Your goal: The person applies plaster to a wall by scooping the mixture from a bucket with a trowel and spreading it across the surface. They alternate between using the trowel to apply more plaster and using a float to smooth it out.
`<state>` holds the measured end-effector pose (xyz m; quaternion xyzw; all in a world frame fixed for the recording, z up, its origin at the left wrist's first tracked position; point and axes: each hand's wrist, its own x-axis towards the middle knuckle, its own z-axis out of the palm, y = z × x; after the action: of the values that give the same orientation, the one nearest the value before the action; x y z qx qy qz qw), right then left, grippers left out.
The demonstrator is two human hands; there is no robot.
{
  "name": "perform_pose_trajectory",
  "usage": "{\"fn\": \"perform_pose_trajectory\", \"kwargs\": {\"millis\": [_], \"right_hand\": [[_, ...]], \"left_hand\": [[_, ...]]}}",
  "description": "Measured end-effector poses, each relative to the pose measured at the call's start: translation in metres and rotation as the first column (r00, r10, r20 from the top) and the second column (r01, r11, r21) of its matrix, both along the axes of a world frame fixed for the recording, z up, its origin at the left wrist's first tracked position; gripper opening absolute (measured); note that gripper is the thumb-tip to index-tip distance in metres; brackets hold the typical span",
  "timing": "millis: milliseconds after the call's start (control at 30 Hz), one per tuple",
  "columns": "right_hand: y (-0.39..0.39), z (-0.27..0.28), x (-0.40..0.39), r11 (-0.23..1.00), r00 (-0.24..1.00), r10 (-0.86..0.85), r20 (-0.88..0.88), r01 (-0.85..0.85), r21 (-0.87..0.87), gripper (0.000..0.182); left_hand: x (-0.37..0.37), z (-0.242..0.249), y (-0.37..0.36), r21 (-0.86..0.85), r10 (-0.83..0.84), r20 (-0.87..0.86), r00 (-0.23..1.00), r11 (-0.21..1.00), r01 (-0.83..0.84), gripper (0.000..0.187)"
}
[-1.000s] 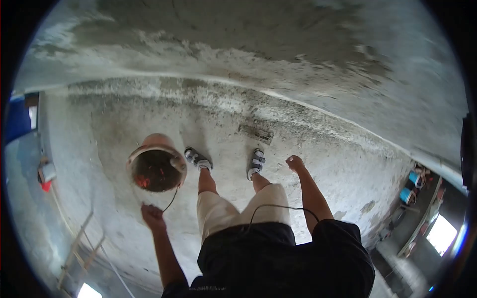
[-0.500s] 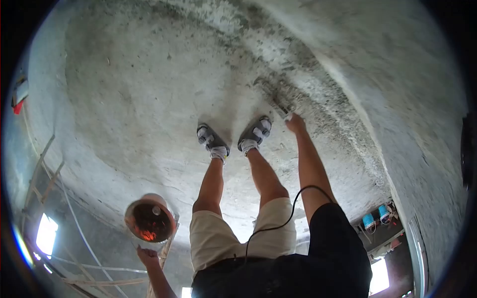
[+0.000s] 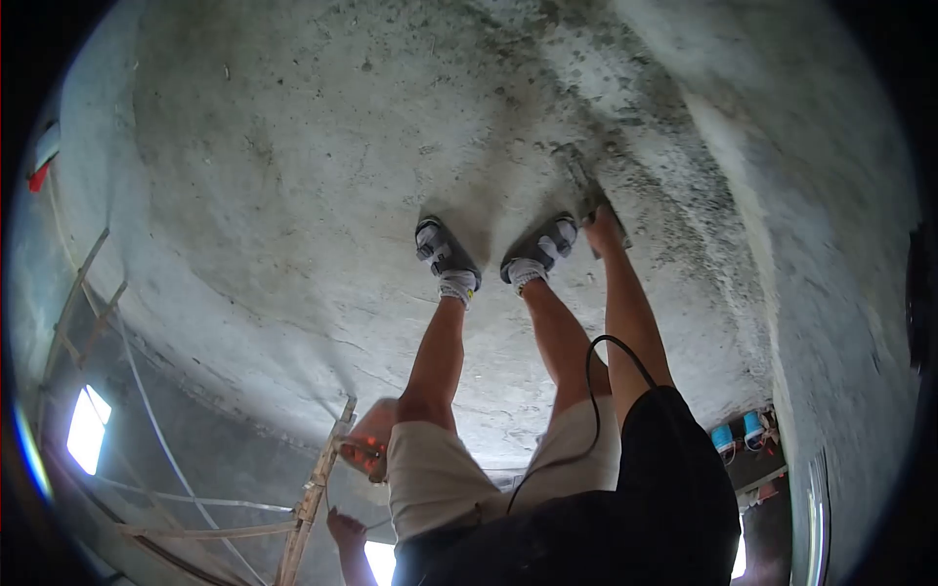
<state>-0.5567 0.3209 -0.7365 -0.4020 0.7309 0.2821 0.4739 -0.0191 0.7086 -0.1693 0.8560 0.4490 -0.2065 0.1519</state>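
My right hand point(image 3: 604, 230) reaches down to the floor beside my right foot. It is closed around a flat trowel point(image 3: 592, 201), whose blade lies against the rough concrete and is partly hidden by the hand. Low on the left, my left hand point(image 3: 346, 528) is closed on the thin wire handle of a bucket point(image 3: 369, 432). The bucket hangs beside my left thigh, which covers part of it. Reddish light shows on the bucket. My feet, in grey sandals point(image 3: 445, 246) and white socks, stand on the floor just left of the trowel.
Loose grit point(image 3: 674, 195) runs along the floor toward the curved wall point(image 3: 821, 244) on the right. A wooden pole point(image 3: 315, 488) and thin bars stand at lower left. Blue buckets point(image 3: 752, 428) sit at lower right. A black cable point(image 3: 591, 391) hangs before my body.
The bucket has swung right, partly behind my left thigh, and my left hand has moved right and lower. My right hand and the trowel have shifted slightly right in view.
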Motion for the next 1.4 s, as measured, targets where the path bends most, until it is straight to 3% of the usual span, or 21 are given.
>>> {"fn": "perform_pose_trajectory", "kwargs": {"millis": [100,133,200,267,300,333,400,467,533,600,667,700,733,933,1033,1133,1233,1267,1333,1367,1400], "right_hand": [[0.032,0.077,-0.012,0.963,0.980,0.118,0.158,-0.075,-0.257,0.065],[0.000,0.147,-0.008,0.931,0.879,-0.363,0.308,0.325,0.168,0.073],[0.038,0.180,-0.034,0.982,0.950,-0.147,0.277,0.175,-0.078,0.078],[0.041,0.257,-0.046,0.938,0.969,0.094,0.230,-0.009,-0.346,0.064],[0.021,0.324,-0.041,0.960,0.985,0.012,0.172,0.037,-0.277,0.060],[0.012,0.377,-0.039,0.932,0.989,0.084,0.118,-0.036,-0.361,0.060],[0.016,0.428,-0.057,0.903,0.992,0.069,0.107,-0.016,-0.429,0.057],[0.015,0.466,-0.077,0.815,0.993,0.061,0.100,0.008,-0.579,0.057],[-0.003,0.526,-0.084,0.908,0.971,-0.126,0.203,0.195,-0.370,0.055],[-0.004,0.559,-0.082,0.767,0.996,-0.021,0.086,0.071,-0.637,0.052],[-0.025,0.595,-0.078,0.706,0.998,-0.055,-0.034,0.015,-0.708,0.041],[-0.029,0.591,-0.087,0.571,0.992,0.021,-0.125,-0.115,-0.813,0.038],[-0.039,0.594,-0.089,0.307,0.964,0.058,-0.260,-0.265,-0.914,0.034],[-0.148,0.691,-0.106,-0.191,0.817,-0.093,-0.569,-0.575,-0.795,0.033],[-0.192,0.739,-0.120,-0.274,0.724,-0.173,-0.668,-0.687,-0.673,0.034],[-0.221,0.748,-0.112,-0.257,0.733,-0.126,-0.669,-0.675,-0.691,0.034],[-0.222,0.675,-0.105,-0.106,0.718,-0.079,-0.692,-0.696,-0.710,0.030],[-0.226,0.645,-0.095,-0.081,0.803,-0.009,-0.596,-0.595,-0.800,0.036],[-0.221,0.516,-0.109,0.213,0.748,0.211,-0.629,-0.663,-0.718,0.042],[-0.232,0.491,-0.097,0.339,0.796,0.244,-0.553,-0.605,-0.720,0.029],[-0.240,0.499,-0.079,0.643,0.878,0.249,-0.408,-0.465,-0.609,0.027]], "left_hand": [[-0.013,-0.039,-0.024,-0.222,-0.006,-0.057,0.998,0.975,-0.007,0.043],[-0.018,-0.054,-0.032,-0.258,-0.013,-0.097,0.995,0.966,-0.013,0.043],[-0.017,-0.079,-0.066,-0.434,-0.051,-0.096,0.994,0.901,0.004,0.043],[-0.018,-0.102,-0.120,-0.551,-0.141,-0.105,0.985,0.832,0.060,0.037],[-0.018,-0.111,-0.144,-0.620,-0.249,-0.114,0.962,0.774,0.127,0.035],[-0.016,-0.122,-0.163,-0.690,-0.357,-0.100,0.929,0.698,0.194,0.034],[-0.008,-0.139,-0.186,-0.822,-0.392,-0.036,0.919,0.534,0.196,0.033],[-0.023,-0.120,-0.228,-0.780,-0.403,0.050,0.914,0.556,0.288,0.033],[-0.021,-0.120,-0.252,-0.808,-0.375,0.117,0.920,0.502,0.308,0.030],[-0.006,-0.101,-0.276,-0.813,-0.343,0.166,0.924,0.482,0.325,0.028],[-0.018,-0.076,-0.314,-0.884,-0.406,0.200,0.892,0.318,0.343,0.031],[-0.030,-0.074,-0.332,-0.884,-0.413,0.199,0.889,0.316,0.344,0.031],[-0.030,-0.063,-0.348,-0.923,-0.436,0.143,0.888,0.266,0.279,0.033],[-0.063,-0.025,-0.425,-0.921,-0.543,0.142,0.827,0.232,0.311,0.038],[-0.073,-0.018,-0.433,-0.913,-0.595,0.134,0.792,0.237,0.332,0.038],[-0.079,-0.031,-0.443,-0.915,-0.678,0.067,0.732,0.252,0.316,0.038],[-0.102,-0.042,-0.456,-0.891,-0.774,-0.012,0.633,0.295,0.345,0.039],[-0.112,-0.043,-0.458,-0.890,-0.774,-0.019,0.633,0.301,0.342,0.039],[-0.126,-0.042,-0.459,-0.896,-0.822,-0.051,0.567,0.289,0.338,0.038],[-0.130,-0.042,-0.458,-0.892,-0.821,-0.076,0.566,0.309,0.328,0.038],[-0.130,-0.040,-0.452,-0.892,-0.820,-0.078,0.567,0.311,0.327,0.038]]}}
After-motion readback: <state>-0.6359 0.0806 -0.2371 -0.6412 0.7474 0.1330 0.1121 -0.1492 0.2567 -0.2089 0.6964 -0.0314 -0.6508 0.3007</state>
